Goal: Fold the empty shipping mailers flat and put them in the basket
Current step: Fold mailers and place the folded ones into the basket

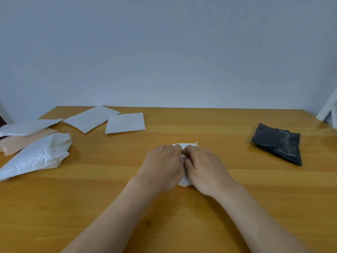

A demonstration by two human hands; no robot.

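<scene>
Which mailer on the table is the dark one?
The black mailer, alone at the right; the others are white or peach.

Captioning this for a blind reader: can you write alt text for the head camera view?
A person's left hand and right hand grip a small white mailer at the middle of a wooden table. Four white mailers and a peach mailer lie at the left, a folded black mailer at the right; no basket shows.

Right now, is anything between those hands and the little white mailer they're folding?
Nothing visible does. The left hand and right hand both hold the white mailer directly, on the table. The basket is out of view.
</scene>
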